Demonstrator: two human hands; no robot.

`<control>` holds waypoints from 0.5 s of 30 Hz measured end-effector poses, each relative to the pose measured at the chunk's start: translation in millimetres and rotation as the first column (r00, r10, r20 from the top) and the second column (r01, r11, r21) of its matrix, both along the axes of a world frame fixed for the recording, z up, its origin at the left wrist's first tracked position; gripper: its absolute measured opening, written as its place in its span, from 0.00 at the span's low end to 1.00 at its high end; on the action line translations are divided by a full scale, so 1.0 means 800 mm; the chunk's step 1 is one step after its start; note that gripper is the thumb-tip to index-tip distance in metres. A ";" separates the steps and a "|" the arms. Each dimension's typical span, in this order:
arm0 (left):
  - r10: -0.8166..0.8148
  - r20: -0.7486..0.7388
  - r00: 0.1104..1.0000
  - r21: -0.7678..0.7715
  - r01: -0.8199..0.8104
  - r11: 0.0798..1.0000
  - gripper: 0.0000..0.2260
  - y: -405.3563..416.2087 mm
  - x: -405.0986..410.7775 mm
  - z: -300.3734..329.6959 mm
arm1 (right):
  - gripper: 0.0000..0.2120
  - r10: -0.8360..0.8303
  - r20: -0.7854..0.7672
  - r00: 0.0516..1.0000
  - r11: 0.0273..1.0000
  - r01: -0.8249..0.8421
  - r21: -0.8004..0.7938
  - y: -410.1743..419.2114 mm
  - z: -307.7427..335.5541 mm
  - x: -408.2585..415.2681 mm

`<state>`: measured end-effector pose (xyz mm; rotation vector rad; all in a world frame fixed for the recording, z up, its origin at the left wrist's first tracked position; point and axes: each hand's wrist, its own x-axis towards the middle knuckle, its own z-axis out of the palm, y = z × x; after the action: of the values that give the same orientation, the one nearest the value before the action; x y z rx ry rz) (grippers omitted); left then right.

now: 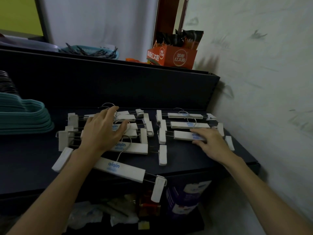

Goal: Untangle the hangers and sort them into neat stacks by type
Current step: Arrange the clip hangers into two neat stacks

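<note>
Several white clip hangers with blue lettering lie on the dark table (30, 160). A left group (130, 148) overlaps in a loose pile, and my left hand (101, 131) rests on it with fingers spread over the metal hooks. One hanger (122, 168) lies tilted at the front edge, its right clip hanging over. A right group of three hangers (188, 125) lies in rows; my right hand (211, 141) presses flat on the nearest one (183, 135). A stack of teal hangers (25, 116) sits at the far left.
A dark raised shelf (118, 78) runs behind the table, bearing a teal basket (91, 50) and an orange box (172, 56). The white wall (262, 82) closes the right side. Bags and a blue carton (184, 197) sit under the table.
</note>
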<state>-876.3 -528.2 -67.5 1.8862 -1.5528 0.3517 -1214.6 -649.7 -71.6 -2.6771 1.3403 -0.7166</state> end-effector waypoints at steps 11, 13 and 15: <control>0.059 0.032 0.998 -0.021 -0.058 0.998 0.21 0.009 -0.004 0.001 | 0.25 0.003 -0.108 0.994 1.000 -0.004 -0.018 0.000 0.012 0.009; 0.073 0.038 0.997 -0.016 -0.072 0.997 0.21 0.009 -0.005 0.001 | 0.23 0.071 -0.016 0.997 0.996 -0.072 -0.057 0.022 0.019 0.025; 0.086 0.048 0.995 -0.015 -0.085 0.996 0.21 0.009 -0.006 0.002 | 0.18 0.174 0.106 0.979 0.983 -0.167 -0.070 0.060 0.025 0.053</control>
<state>-881.1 -521.1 -65.9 1.9515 -1.5010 0.4471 -1172.2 -601.5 -51.6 -2.7106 1.0641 -0.8848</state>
